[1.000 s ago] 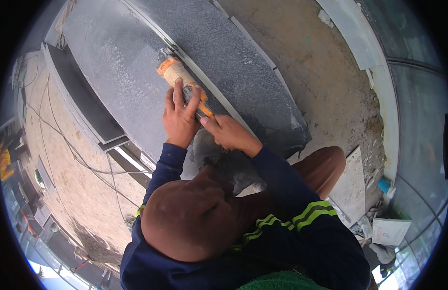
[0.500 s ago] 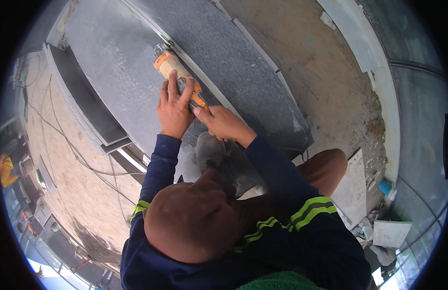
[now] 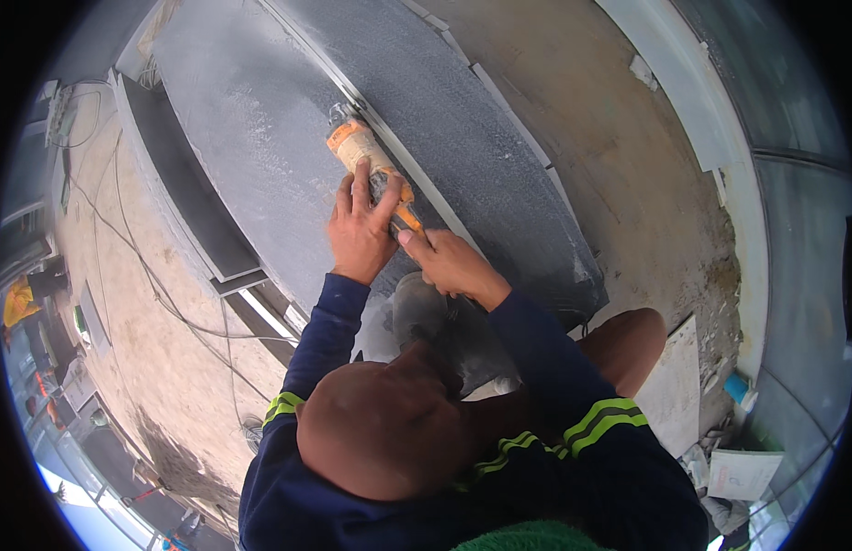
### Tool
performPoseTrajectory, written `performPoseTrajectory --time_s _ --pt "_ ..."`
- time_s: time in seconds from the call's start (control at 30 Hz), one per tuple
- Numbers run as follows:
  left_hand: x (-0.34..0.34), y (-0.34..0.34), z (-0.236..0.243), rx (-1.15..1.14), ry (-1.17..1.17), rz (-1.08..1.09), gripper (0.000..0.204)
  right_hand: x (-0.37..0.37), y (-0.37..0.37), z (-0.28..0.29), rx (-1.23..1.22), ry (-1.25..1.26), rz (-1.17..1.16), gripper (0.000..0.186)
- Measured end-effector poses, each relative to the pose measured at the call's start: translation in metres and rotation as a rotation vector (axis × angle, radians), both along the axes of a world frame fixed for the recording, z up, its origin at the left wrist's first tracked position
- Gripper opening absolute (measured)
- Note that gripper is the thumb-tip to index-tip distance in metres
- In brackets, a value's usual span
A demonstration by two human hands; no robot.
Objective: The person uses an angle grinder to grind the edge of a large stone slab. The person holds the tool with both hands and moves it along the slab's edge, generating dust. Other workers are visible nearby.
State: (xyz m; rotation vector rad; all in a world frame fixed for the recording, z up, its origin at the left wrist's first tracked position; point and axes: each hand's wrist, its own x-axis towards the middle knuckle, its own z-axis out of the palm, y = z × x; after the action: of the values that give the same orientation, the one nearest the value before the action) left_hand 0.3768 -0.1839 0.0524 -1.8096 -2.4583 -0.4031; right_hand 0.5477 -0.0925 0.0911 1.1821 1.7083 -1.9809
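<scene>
An orange angle grinder (image 3: 360,147), its body wrapped in tan tape and coated in dust, lies against a pale metal straightedge (image 3: 433,193) on a large dark grey stone slab (image 3: 260,174). My left hand (image 3: 364,237) is closed over the grinder's body from the near left. My right hand (image 3: 458,268) grips its rear end, with the thumb along the orange part. The grinder's head points away from me, close to the straightedge; its disc cannot be made out. Pale dust covers the slab left of the straightedge. A dusty shoe (image 3: 418,308) is just below my hands.
Left of the slab runs a dark channel-shaped piece (image 3: 173,174). Loose cables (image 3: 155,285) cross the sandy floor (image 3: 159,367). On the right are a dirt strip (image 3: 609,119), a pale board (image 3: 674,395), a blue-and-white container (image 3: 740,390) and glass panels (image 3: 807,248).
The whole view has shifted, so the slab, grinder and hands appear farther right and lower. Both hands keep the same grip on the grinder, its head still beside the straightedge.
</scene>
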Motion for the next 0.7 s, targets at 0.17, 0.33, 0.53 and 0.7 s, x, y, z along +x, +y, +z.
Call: performPoseTrajectory --time_s 0.17,0.33,0.53,0.7 --pt "-0.006 0.007 -0.005 0.020 -0.007 0.003 0.078 -0.005 0.009 0.000 -0.017 0.013 -0.006 0.065" --pt "-0.013 0.011 -0.014 0.009 -0.007 -0.002 0.079 -0.012 0.012 -0.007 -0.034 0.024 -0.021 0.063" --pt "0.009 0.000 0.001 0.043 -0.044 -0.018 0.072 0.009 -0.001 0.012 0.019 0.019 -0.033 0.068" --pt "0.014 -0.002 0.001 0.095 -0.024 -0.031 0.072 0.014 -0.001 0.020 -0.019 0.007 -0.033 0.060"
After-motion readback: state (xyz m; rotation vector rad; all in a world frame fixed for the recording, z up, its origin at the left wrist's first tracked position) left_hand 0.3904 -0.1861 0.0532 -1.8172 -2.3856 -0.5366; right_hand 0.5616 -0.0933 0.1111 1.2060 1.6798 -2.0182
